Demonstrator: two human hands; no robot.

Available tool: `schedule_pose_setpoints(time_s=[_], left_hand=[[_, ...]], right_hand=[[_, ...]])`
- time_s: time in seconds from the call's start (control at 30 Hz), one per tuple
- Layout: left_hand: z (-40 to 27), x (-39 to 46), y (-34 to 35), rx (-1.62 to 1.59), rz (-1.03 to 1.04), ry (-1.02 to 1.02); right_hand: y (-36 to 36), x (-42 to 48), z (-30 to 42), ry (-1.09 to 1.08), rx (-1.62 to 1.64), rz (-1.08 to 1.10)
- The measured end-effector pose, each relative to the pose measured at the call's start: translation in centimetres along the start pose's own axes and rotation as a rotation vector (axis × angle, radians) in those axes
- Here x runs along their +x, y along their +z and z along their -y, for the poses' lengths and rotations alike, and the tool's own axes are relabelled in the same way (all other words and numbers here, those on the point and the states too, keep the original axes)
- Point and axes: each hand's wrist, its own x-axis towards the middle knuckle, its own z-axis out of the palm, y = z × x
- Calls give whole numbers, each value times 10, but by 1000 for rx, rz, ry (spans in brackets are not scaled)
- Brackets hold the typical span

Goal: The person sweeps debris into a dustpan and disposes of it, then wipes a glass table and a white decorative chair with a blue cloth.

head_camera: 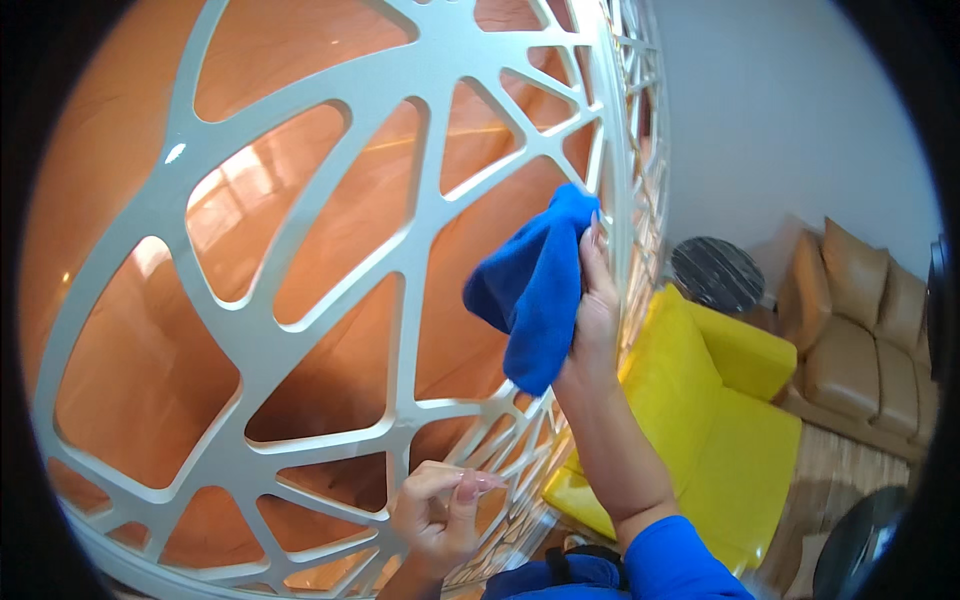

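Note:
My right hand [598,322] grips a blue cloth [536,289] and holds it up against the right side of a white openwork lattice screen [259,334]. The cloth's top touches or nearly touches a thin strut, and its lower folds hang loose. Below and to the left, my left hand [441,514] is curled with thumb and forefinger close together. Nothing shows between those fingers. That hand is in front of the lattice's lower bars; whether it touches them I cannot tell. Behind the openings lies a glossy orange-brown surface [480,330] with light reflections.
A yellow armchair [742,450] stands close by on the right. Beyond it are a round dark marble-look side table [718,274] and a tan leather sofa [844,360] with cushions. A dark rounded object [859,547] stands at lower right on the wood-look floor [855,457].

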Motion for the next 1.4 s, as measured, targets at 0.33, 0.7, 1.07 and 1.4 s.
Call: schedule_pose_setpoints(time_s=[0.33, 0.7, 1.07, 1.4], left_hand=[[-7, 7, -8, 393, -449, 314], [4, 22, 40, 348, -393, 215], [29, 53, 80, 397, -151, 121], [38, 86, 102, 526, -98, 181]], right_hand=[[32, -32, -85, -463, -522, 338], [-76, -38, -60, -91, -874, 576], [-53, 101, 16, -1482, -1281, 867], [-17, 166, -8, -1241, -1472, 1285]])
